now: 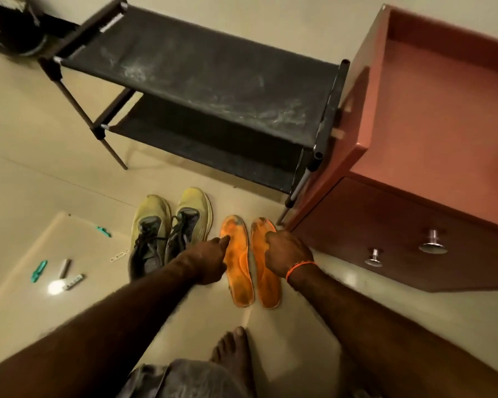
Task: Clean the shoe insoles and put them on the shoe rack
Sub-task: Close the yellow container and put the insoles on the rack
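Two worn orange insoles lie flat on the floor side by side, the left insole (239, 271) and the right insole (268, 285). My left hand (206, 259) reaches in from the left, its outstretched index finger touching the left insole near the toe end. My right hand (288, 252), with an orange band on its wrist, hovers over the right insole with its fingers bent down onto the toe end; the fingertips are hidden. Behind them stands the black shoe rack (199, 81), with two dusty fabric shelves and nothing on top.
A pair of yellow-green running shoes (170, 231) stands just left of the insoles. A red-brown cabinet (429, 139) with metal knobs is close on the right. Small teal and metal bits (66, 268) lie on the floor at left. My bare foot (233, 349) is below the insoles.
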